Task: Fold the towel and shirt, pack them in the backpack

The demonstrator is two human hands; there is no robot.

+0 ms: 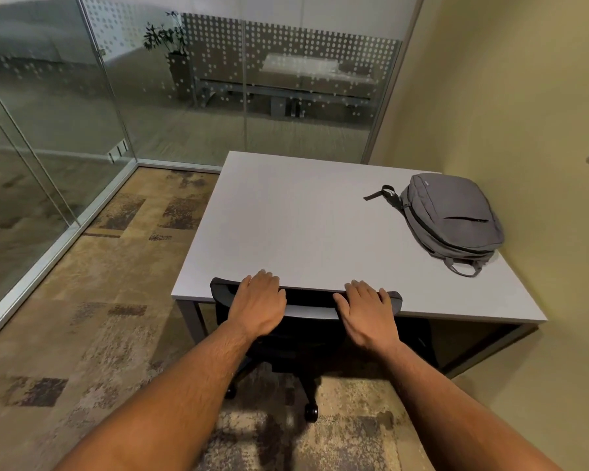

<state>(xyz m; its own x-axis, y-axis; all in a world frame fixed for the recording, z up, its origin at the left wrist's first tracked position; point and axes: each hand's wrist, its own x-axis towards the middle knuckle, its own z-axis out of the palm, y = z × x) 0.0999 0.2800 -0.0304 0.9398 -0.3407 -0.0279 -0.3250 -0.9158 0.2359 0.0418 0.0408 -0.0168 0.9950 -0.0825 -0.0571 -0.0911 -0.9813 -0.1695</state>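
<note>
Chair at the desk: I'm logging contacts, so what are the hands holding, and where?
Both the left hand and right hand grip the black chair by its backrest's top edge.

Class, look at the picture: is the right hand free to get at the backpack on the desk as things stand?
Probably yes. The right hand grips the chair back and holds nothing else, and the desk between it and the backpack is bare. It must let go first, and may need a lean.
</note>
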